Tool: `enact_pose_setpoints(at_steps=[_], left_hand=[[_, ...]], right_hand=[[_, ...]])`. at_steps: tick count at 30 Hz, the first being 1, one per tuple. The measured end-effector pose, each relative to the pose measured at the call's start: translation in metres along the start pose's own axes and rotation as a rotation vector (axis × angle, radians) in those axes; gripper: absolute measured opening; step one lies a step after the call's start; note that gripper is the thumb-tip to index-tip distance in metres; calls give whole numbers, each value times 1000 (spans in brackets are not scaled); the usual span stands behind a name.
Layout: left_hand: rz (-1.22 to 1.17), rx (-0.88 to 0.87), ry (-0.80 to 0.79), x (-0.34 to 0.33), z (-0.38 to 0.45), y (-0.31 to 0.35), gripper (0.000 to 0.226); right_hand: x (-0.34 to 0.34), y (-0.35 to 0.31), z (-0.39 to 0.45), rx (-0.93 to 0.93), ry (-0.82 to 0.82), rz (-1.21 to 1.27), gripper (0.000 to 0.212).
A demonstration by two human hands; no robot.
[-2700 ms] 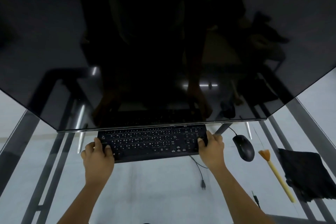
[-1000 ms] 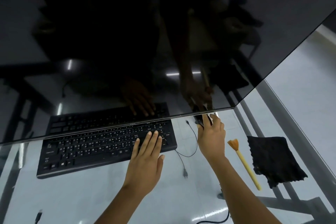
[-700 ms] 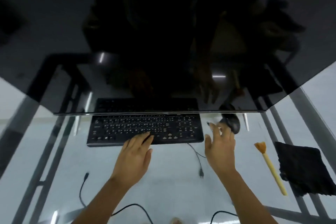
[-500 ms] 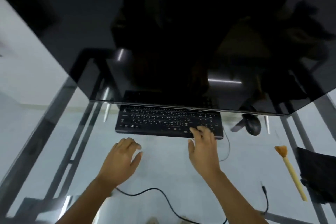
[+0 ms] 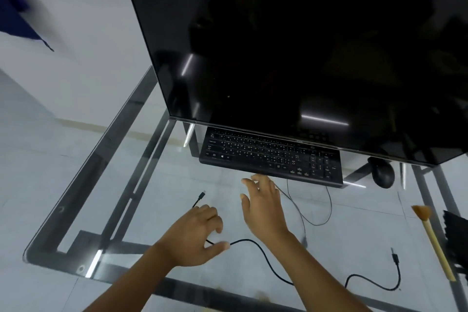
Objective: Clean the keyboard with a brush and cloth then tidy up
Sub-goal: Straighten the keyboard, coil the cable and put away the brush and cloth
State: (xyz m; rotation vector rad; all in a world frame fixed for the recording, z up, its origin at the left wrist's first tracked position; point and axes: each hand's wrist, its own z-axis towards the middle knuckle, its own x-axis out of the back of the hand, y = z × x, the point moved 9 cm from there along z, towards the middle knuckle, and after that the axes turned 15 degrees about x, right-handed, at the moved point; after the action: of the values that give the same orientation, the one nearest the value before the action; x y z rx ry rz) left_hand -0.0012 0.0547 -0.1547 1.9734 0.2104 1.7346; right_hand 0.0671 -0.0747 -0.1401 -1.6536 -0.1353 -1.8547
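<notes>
The black keyboard (image 5: 271, 157) lies on the glass table, its back half under the big dark monitor (image 5: 304, 53). My right hand (image 5: 263, 208) hovers open just in front of the keyboard's front edge, fingers spread, above the thin keyboard wire (image 5: 326, 218). My left hand (image 5: 195, 235) is curled over a black cable (image 5: 255, 246) on the glass, with thumb and fingers closed around it. The yellow-handled brush (image 5: 434, 243) lies at the far right. Beside it, the black cloth (image 5: 455, 233) is cut off by the frame edge.
A black mouse (image 5: 382, 172) sits right of the keyboard, partly under the monitor. The black cable's free plug (image 5: 201, 195) lies ahead of my left hand; another plug end (image 5: 395, 258) lies near the brush. The glass table's rounded left edge (image 5: 83, 175) shows the metal frame below.
My view has swung left. Both hands left the keyboard and pulled back toward me. The left hand came down onto the black cable; the right hand now hovers before the keyboard's front edge.
</notes>
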Motion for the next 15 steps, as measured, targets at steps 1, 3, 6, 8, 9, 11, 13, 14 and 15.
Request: enact_pose_setpoints(at_steps=[1, 3, 6, 8, 9, 11, 13, 14, 15], left_hand=[[21, -31, 0, -2, -3, 2, 31], [41, -72, 9, -4, -7, 0, 20], [28, -36, 29, -3, 0, -5, 19], [-39, 29, 57, 6, 10, -4, 22], [-84, 64, 79, 13, 16, -3, 23], [-193, 141, 115, 33, 32, 4, 19], [-340, 227, 121, 57, 48, 12, 12], [-411, 259, 112, 69, 55, 18, 12], [-473, 275, 95, 82, 62, 27, 13]], right_hand=[[-1, -2, 0, 1, -7, 3, 36], [-3, -6, -1, -1, -29, 13, 35], [-1, -12, -2, 9, -61, 50, 35], [4, -18, -1, 10, -91, 138, 36], [9, -21, -1, 8, -107, 199, 36], [21, -26, 2, -5, -155, 332, 33], [42, -30, 6, -4, -148, 432, 27], [57, -29, 8, -14, -133, 446, 24], [73, -28, 10, -24, -115, 441, 22]])
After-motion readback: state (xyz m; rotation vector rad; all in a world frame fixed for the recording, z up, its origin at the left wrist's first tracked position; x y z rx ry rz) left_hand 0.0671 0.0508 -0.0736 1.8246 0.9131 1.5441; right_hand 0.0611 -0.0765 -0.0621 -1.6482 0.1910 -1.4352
